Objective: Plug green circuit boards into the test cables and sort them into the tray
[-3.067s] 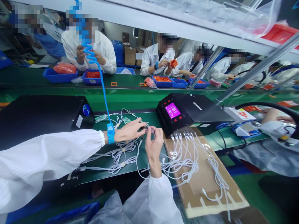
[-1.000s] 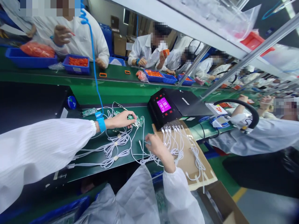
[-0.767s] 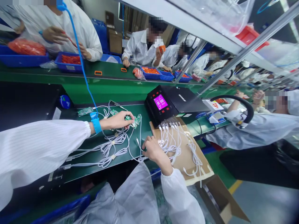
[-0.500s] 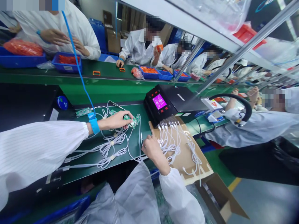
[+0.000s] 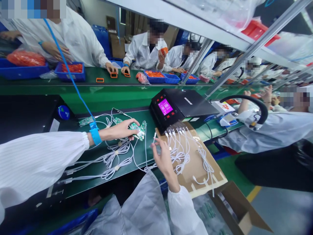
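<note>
My left hand (image 5: 119, 129), with a blue wrist strap (image 5: 95, 133) and cord, grips a green circuit board (image 5: 140, 132) above the bench, its fingers closed on the edge. To the right of it, my right hand (image 5: 163, 157) pinches a white cable (image 5: 155, 136) near its plug, which points upward. The plug and the board are apart. Beyond my left wrist lie another circuit board (image 5: 86, 121) and a thin metal probe-like tool (image 5: 121, 112). Bundled white cables (image 5: 114, 156) lie on the bench below my left hand.
A black tester (image 5: 168, 109) with a lit pink screen stands ahead, white cables plugged along its near edge. Cardboard (image 5: 195, 156) under more cables lies at right. A black box (image 5: 29, 114) stands at left. Co-workers handle orange frames (image 5: 100, 80) beside blue bins (image 5: 70, 72) across the line.
My right hand has risen slightly, bringing the cable plug up and to the right. The board in my left hand has turned to show more of its face. A co-worker's hand has reached an orange frame.
</note>
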`<state>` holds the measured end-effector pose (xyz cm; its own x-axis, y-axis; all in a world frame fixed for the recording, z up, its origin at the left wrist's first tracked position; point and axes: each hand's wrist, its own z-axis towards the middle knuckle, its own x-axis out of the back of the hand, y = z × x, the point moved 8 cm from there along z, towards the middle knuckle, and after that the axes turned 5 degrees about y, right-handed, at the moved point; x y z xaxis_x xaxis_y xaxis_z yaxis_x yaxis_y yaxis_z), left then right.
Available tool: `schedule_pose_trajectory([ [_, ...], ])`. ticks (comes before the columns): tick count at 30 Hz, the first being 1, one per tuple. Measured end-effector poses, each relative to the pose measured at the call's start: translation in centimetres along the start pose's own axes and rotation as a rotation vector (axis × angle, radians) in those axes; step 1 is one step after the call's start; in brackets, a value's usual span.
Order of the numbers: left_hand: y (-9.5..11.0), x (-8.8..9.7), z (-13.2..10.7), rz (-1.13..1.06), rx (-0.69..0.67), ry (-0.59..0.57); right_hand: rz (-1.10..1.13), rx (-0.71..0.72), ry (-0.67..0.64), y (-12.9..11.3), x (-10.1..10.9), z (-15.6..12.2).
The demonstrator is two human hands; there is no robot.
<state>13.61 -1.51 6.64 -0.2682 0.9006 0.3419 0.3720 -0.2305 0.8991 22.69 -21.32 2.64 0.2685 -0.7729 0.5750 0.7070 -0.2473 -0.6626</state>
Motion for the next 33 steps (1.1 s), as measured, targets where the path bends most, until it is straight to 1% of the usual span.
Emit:
schedule_pose_trajectory([
  [2, 0.1, -0.5, -0.2, -0.026, -0.01, -0.043, 0.015, 0.047, 0.015, -0.7, 0.5, -0.3],
  [5, 0.2, -1.2, -0.4, -0.069, -0.039, -0.101, 0.015, 0.205, -0.011, -2.3, 0.8, -0.5],
  [8, -0.1, -1.4, -0.4, -0.041, -0.039, -0.111, -0.004, 0.307, 0.011, -3.3, 1.1, -0.7],
  [12, -0.5, -1.4, -0.2, -0.034, -0.023, -0.102, -0.022, 0.339, 0.106, -3.5, 1.8, -0.8],
  [17, -0.6, -1.4, 0.0, -0.049, -0.017, -0.106, -0.104, 0.385, 0.147, -3.8, 1.9, -1.1],
  [20, -0.6, -1.5, -0.1, -0.056, -0.01, -0.107, -0.115, 0.407, 0.183, -4.0, 2.2, -1.2],
  [28, -0.7, -1.5, -0.1, -0.074, 0.015, -0.102, -0.159, 0.412, 0.183, -3.9, 1.8, -1.4],
  [33, -0.8, -1.5, -0.1, -0.069, 0.036, -0.099, -0.178, 0.463, 0.215, -4.4, 2.0, -1.7],
])
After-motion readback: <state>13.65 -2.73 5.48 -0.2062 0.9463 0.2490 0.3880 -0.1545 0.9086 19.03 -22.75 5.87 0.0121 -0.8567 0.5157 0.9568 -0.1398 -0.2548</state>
